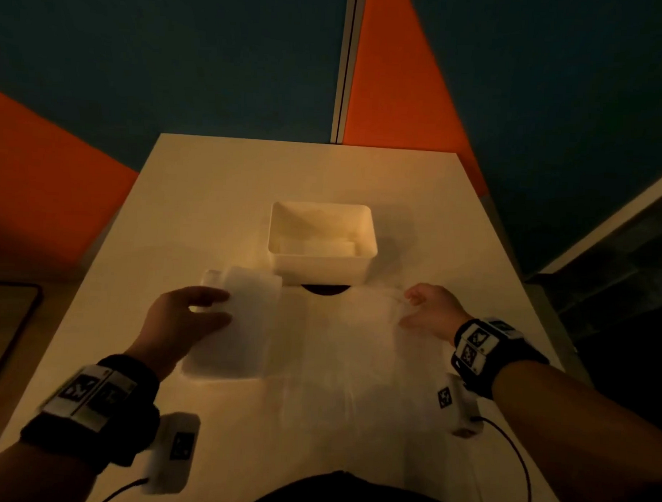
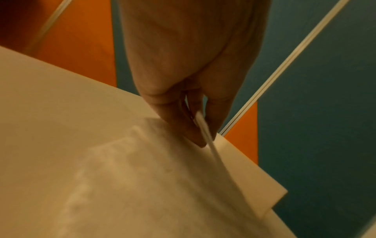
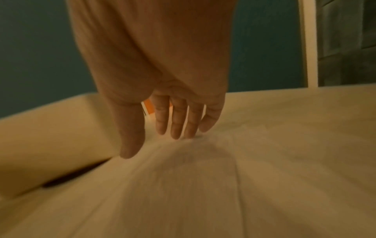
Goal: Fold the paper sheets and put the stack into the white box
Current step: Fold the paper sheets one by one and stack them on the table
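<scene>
The white box (image 1: pixel 321 267) stands mid-table with folded paper lying inside it. Just left of its near corner, my left hand (image 1: pixel 221 306) pinches a folded paper stack (image 1: pixel 243 323) between thumb and fingers and holds it over the table. In the left wrist view the stack's thin edge (image 2: pixel 213 149) runs out from between the fingers (image 2: pixel 177 127) of that hand. A flat unfolded sheet (image 1: pixel 348 346) lies in front of the box. My right hand (image 1: pixel 408 307) hovers at its far right corner, where straight fingers (image 3: pixel 179 127) touch the sheet (image 3: pixel 203 185) beside the box (image 3: pixel 50 136).
A dark round opening (image 1: pixel 324 288) in the table (image 1: pixel 210 192) shows at the box's near side. A dark flat object (image 1: pixel 3 331) lies beyond the table's left edge. Orange and teal partition panels close the back and sides. Cables trail from both wrist cameras.
</scene>
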